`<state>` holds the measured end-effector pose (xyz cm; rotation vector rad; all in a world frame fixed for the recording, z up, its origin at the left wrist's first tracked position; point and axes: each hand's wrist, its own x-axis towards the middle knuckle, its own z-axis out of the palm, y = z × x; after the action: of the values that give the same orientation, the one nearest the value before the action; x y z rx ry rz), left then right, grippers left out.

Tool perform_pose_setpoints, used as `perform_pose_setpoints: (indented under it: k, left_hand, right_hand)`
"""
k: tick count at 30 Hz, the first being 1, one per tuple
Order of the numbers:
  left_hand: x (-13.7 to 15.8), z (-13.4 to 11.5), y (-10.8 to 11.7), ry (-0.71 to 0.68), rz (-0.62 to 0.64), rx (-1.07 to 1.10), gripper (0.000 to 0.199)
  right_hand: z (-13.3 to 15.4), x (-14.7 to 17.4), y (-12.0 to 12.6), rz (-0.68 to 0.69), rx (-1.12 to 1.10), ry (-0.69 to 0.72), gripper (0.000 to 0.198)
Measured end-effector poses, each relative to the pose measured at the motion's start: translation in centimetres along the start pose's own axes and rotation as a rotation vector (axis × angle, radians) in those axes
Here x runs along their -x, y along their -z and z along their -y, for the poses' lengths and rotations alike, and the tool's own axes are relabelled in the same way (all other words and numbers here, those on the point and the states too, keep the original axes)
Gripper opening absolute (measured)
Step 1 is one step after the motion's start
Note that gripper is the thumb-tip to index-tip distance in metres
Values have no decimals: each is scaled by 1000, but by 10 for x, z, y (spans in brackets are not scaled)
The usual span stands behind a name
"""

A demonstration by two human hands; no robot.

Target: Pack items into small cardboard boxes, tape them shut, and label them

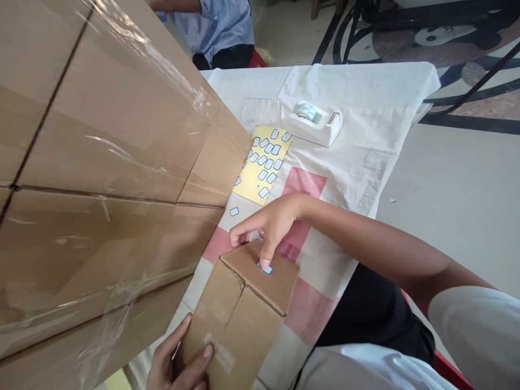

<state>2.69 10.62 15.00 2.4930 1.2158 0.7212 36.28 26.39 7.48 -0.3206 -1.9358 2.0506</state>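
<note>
Grasping carton [254, 330] with left hand [163, 364] | pressing label [268, 270] with thumb of unclenched right hand [273, 223] | rub outward evenly, flattening edges

The place appears to be a packing workroom: taped cartons [122, 130] stand stacked left of the right-hand fingers [246, 225]. Beyond the fingers lie a label sheet [249, 187] and tape dispenser [324, 131]; farther off is a second person [227, 27].

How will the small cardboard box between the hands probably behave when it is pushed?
The small cardboard box looks fairly stiff, having flat faces and straight edges. On those flat faces, it would probably slide rather than roll. Its weight is hard to judge, since its inside is hidden.
</note>
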Motion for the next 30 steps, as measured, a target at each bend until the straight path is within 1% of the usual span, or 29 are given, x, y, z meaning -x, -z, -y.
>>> perform_pose_setpoints:
  k: [3, 7, 10, 12, 16, 19, 21, 23, 26, 30]
  left_hand:
    - [-2, 0, 0, -1, -2, 8, 27]
    - [-4, 0, 0, -11, 13, 21, 28]
    - [-6, -1, 0, -19, 32, 31, 31]
    - [-6, -1, 1, -23, 40, 32, 32]
    - [-6, 2, 4, -37, 49, 28, 34]
    - [-6, 7, 8, -90, 96, 25, 38]
    - [-5, 9, 9, -118, 123, 15, 39]
    - [-5, 9, 8, -95, 97, 6, 35]
    - [-5, 3, 2, -35, 20, 6, 28]
    - [-7, -1, -3, -35, 4, 19, 27]
  right_hand:
    - [1, 1, 1, -16, 30, -31, 60]
    - [4, 3, 1, 6, 57, -61, 57]
    - [4, 3, 2, 32, 39, -59, 57]
    - [3, 3, 2, 26, 40, -51, 57]
    - [1, 3, 1, 42, 38, -48, 64]
    - [0, 3, 1, 59, 10, -57, 68]
    - [-1, 3, 1, 50, 18, -80, 67]
    - [-2, 2, 2, 51, 27, -92, 66]
    - [-4, 2, 4, 66, 6, -70, 63]
    - [-5, 1, 6, 53, 5, -56, 53]
